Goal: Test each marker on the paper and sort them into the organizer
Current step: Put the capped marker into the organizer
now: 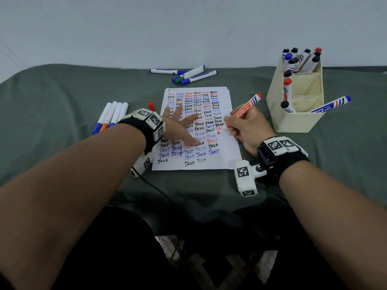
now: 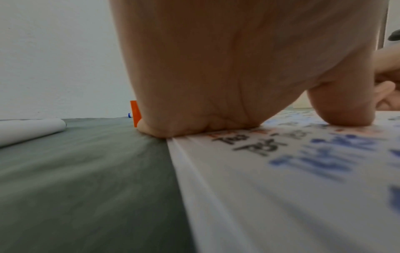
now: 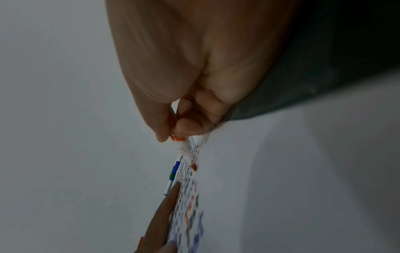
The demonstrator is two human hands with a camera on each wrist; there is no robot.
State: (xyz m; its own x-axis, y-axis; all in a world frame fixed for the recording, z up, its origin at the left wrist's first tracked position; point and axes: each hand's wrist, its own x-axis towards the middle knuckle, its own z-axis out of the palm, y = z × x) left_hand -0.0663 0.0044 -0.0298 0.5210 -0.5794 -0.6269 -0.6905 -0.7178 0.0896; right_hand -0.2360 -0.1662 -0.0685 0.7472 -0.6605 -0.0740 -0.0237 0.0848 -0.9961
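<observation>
The white paper (image 1: 222, 162) lies on the green cloth, filled with rows of "Test" in red, blue and black. My left hand (image 1: 182, 120) presses flat on it with fingers spread; its palm (image 2: 216, 68) rests at the sheet's left edge. My right hand (image 1: 232, 124) grips an uncapped red marker (image 1: 247, 108), with its tip (image 3: 193, 166) on the paper beside a partly written red word. The marker's red cap (image 1: 151, 105) stands by my left hand. The cream organizer (image 1: 297, 120) stands at the right and holds several markers.
Several white markers (image 1: 111, 116) lie left of the paper, and a few more (image 1: 188, 74) lie behind it. A blue-capped marker (image 1: 330, 105) leans out of the organizer's front compartment. A grey wall backs the table.
</observation>
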